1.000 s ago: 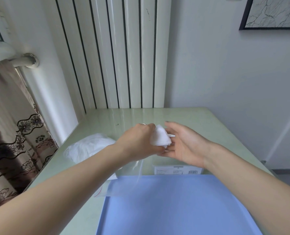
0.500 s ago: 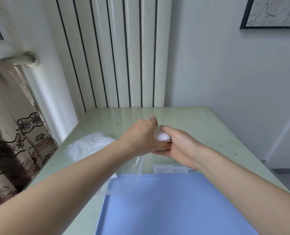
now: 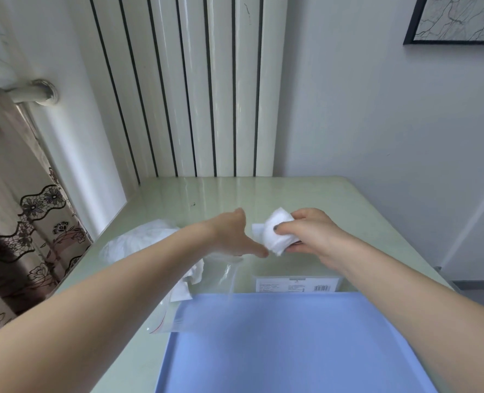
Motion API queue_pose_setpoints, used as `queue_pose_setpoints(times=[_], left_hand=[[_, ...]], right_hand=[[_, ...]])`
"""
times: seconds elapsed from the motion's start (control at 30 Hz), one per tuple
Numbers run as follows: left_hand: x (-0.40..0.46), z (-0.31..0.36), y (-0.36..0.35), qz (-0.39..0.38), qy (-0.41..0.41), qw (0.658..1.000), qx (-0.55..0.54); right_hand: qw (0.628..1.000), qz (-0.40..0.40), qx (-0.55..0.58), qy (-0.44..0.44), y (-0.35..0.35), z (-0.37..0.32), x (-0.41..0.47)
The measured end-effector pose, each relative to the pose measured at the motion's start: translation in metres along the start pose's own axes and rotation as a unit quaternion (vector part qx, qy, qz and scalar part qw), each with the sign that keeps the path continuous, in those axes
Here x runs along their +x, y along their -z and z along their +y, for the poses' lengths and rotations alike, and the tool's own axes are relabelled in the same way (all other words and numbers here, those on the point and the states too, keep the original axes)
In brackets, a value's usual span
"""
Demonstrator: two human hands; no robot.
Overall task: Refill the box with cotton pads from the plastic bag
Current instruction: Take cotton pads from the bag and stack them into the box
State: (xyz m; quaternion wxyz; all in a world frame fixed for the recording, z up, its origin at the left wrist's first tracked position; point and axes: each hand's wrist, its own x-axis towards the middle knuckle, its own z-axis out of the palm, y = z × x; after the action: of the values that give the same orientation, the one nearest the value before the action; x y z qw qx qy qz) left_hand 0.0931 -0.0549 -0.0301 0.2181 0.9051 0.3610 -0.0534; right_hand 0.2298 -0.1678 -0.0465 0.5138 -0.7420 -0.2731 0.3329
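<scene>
Right hand (image 3: pixel 310 235) grip pinching cotton pads (image 3: pixel 276 235) above bench (image 3: pixel 306 194). Left hand (image 3: pixel 232 236) grip spread, empty, beside pads. Clear box (image 3: pixel 297 283) below. Advice: keep stack square, lower flat into box.

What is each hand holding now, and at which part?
The right hand pinches the cotton pads at their right side. The left hand holds nothing.

Soft, even daylight fills the room, brightest along the white radiator (image 3: pixel 184 89) and walls — its ribs mirrored as pale glare on the glossy table (image 3: pixel 334 199). Shadows are faint. Wide-angle distortion bows the radiator ribs and stretches the forearms at the bottom corners — the clear plastic bag (image 3: pixel 206 282) reads hazy and smeared.
</scene>
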Motion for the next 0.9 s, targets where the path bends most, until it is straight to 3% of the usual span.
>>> queue_pose_setpoints(times=[0.07,0.2,0.43,0.57,0.7,0.77,0.9], left_hand=[[0.004,-0.003,0.000,-0.056,0.070,0.995,-0.041],[0.030,-0.012,-0.011,-0.112,0.125,0.950,-0.262],[0.042,-0.011,-0.034,-0.125,0.124,0.921,-0.347],[0.045,-0.013,-0.037,-0.126,0.124,0.915,-0.362],[0.045,-0.013,-0.036,-0.125,0.121,0.916,-0.362],[0.046,-0.012,-0.035,-0.125,0.117,0.922,-0.348],[0.050,-0.008,-0.037,-0.096,0.094,0.951,-0.280]], right_hand=[[0.992,0.062,-0.107,0.002,-0.001,0.006,0.005],[0.963,0.045,-0.267,-0.007,-0.017,0.019,0.010],[0.914,0.111,-0.388,0.034,-0.039,0.045,0.031],[0.952,0.090,-0.293,0.010,-0.047,0.050,0.036],[0.992,-0.015,-0.123,-0.039,-0.046,0.044,0.039],[0.995,-0.055,-0.055,-0.062,-0.040,0.040,0.040],[0.993,-0.059,0.012,-0.106,-0.032,0.038,0.042]])
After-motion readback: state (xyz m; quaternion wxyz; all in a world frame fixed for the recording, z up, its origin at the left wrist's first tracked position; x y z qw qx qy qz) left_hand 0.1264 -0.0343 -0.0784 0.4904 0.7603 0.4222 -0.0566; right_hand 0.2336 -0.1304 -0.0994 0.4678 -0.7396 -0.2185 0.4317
